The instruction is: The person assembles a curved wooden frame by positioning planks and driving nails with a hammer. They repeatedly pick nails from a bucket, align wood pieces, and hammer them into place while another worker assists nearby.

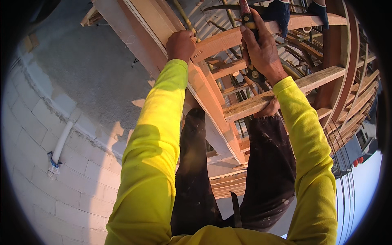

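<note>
My feed shows the left hand (180, 45) fisted at twelve o'clock, on what I can't tell, the right hand (264, 54) at one gripping a long black-and-yellow, red-ended tool (248, 20)

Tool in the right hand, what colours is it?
The tool is black and yellow with a reddish end; head view.

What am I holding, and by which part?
Your right hand grips a red-ended tool by its black-and-yellow middle. Left hand: can't tell.

Beam (220, 43) is matt wd, sleeves (149, 163) matt cloth.
</note>
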`<state>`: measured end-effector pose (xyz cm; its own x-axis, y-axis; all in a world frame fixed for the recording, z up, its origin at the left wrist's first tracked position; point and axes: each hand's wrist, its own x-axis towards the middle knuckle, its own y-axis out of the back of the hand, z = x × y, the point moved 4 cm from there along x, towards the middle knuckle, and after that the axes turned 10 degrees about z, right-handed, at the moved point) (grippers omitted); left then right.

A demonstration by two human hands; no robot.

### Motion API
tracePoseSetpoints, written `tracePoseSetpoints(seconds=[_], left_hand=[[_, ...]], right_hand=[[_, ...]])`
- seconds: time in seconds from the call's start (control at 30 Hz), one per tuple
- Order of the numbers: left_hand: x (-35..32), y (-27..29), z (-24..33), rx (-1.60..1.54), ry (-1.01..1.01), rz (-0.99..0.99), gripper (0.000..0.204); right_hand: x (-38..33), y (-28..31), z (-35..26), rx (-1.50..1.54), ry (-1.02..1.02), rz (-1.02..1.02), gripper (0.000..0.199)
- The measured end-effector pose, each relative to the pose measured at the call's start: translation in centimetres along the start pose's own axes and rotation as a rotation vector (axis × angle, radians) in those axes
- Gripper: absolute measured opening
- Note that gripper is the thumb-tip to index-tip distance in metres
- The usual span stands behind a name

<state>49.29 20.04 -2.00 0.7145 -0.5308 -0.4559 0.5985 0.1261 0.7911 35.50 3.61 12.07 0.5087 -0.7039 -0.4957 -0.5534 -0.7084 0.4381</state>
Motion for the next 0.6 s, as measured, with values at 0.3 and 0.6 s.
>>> tracePoseSetpoints(seconds=[0.3, 0.6], left_hand=[[0.0, 0.3, 0.4, 0.060, -0.029, 0.017, 0.022], [-0.2, 2.3, 1.3, 0.017, 0.011, 0.021, 0.025]], right_hand=[[0.3, 1.1, 0.4, -0.149, -0.076, -0.165, 0.055], [0.3, 0.9, 0.3, -0.120, -0.128, -0.167, 0.057]])
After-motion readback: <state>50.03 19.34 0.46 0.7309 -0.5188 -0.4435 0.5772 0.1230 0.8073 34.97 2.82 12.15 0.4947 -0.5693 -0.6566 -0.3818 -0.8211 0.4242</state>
